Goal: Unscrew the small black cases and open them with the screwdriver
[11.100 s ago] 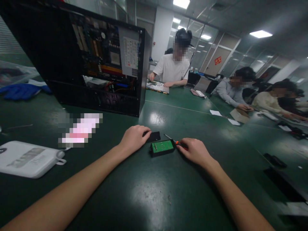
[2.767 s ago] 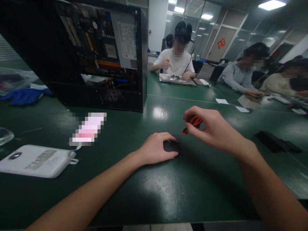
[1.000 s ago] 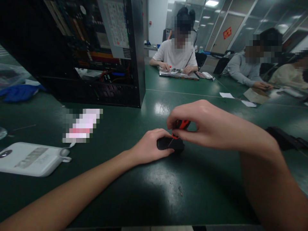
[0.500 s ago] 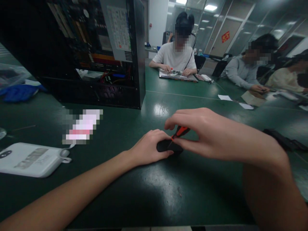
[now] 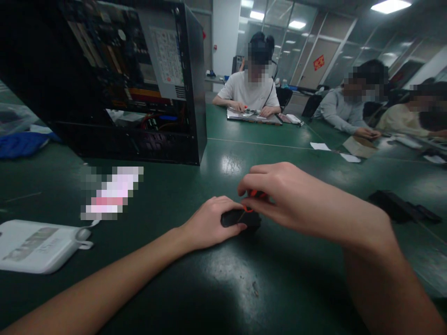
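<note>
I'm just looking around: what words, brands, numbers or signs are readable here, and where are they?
None reads clearly enough to quote.
Label inside the computer case: print too small.
White device: lettering and a grey patch, too blurred.
Red sign at the back: markings too blurred.
Small black case in the left hand: no lettering visible.

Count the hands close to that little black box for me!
2: the left hand grips the black box; the right hand holds a red-and-black screwdriver over it.
</note>
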The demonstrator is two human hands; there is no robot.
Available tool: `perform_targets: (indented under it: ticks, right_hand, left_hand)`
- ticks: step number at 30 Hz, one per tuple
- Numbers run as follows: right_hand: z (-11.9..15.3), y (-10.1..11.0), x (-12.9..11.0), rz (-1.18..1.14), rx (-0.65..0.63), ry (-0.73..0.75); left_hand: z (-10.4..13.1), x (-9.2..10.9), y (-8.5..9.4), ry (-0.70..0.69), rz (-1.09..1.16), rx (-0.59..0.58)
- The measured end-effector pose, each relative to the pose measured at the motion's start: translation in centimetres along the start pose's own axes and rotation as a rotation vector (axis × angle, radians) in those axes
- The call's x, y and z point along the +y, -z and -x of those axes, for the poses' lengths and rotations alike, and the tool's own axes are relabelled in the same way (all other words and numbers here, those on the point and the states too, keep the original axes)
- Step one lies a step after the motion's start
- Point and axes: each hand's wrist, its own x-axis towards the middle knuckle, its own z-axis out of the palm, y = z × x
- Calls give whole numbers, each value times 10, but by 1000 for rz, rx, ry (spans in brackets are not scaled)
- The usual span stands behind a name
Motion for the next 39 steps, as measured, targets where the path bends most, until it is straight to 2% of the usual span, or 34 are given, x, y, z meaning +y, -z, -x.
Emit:
perform_targets:
  ticks: [4,8,10,13,17,19,23,39]
  right_hand:
    - [4,3,-2,-74,-51,108]
    - [16,-1,8,-8,-51,-25]
    - [27,-6,20,-25,-96,-65]
    - [49,-17,46,-187,-161,-113]
    - [79,-30,77,-355,-106,-238]
    - [89,-33,85,-376,-107,-248]
    - [95,-33,87,-378,-98,-241]
    - [88,-34,85,-404,-93,-250]
  left_hand:
    - [-1,2,2,31,-13,-20]
    - [-2,4,8,49,-38,-63]
    - [-2,6,12,55,-45,-91]
    - [0,10,13,60,-54,-118]
    - [3,14,6,46,-99,-82]
    - [3,14,2,41,-119,-70]
    - [2,11,-2,15,-121,-71]
    - [3,8,-5,-50,-67,-19]
